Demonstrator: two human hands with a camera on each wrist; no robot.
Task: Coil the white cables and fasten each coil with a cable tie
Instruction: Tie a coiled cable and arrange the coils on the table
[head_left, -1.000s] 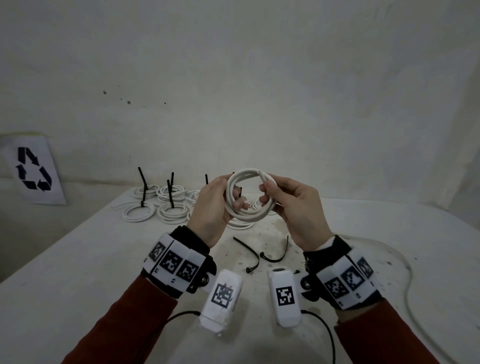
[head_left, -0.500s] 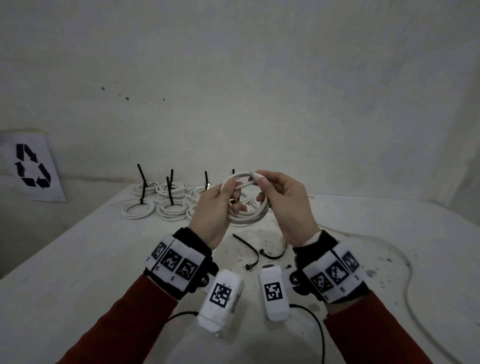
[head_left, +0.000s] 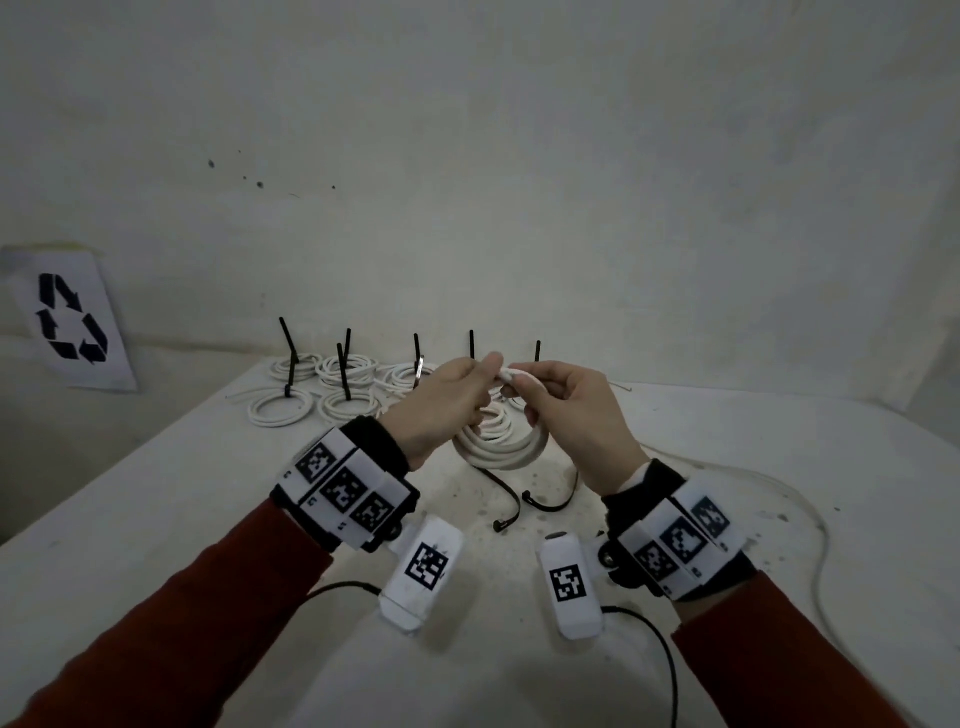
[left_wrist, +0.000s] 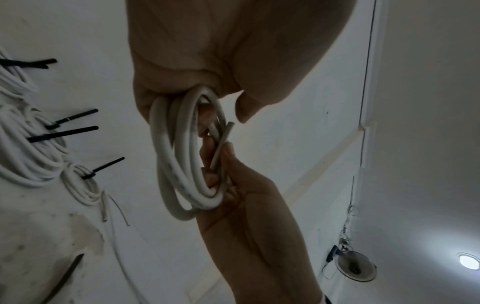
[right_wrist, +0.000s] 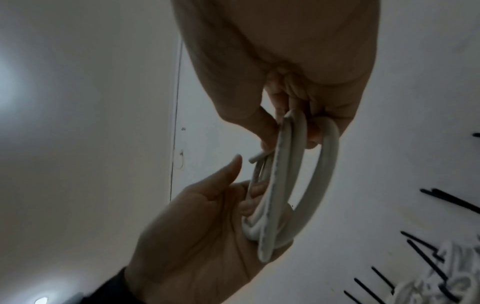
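A white cable coil (head_left: 501, 451) of several loops hangs between both hands above the table. My left hand (head_left: 475, 375) grips its top left, fingers curled round the loops (left_wrist: 182, 160). My right hand (head_left: 525, 387) pinches the top right, and its thumb holds the loose cable end (left_wrist: 223, 144) against the coil. In the right wrist view the coil (right_wrist: 285, 185) runs from my right fingers down into the left palm (right_wrist: 197, 236). Two loose black cable ties (head_left: 508, 501) (head_left: 557, 498) lie on the table just under the coil.
Several finished coils (head_left: 280, 410) with upright black ties (head_left: 345, 371) sit in rows at the table's back left. A loose white cable (head_left: 815, 525) trails along the right side of the table (head_left: 156, 519). A recycling sign (head_left: 70, 319) leans on the left wall.
The coil has tipped from upright and facing me to hanging lower and flatter. Both hands have come together at its top, the right one shifting left.
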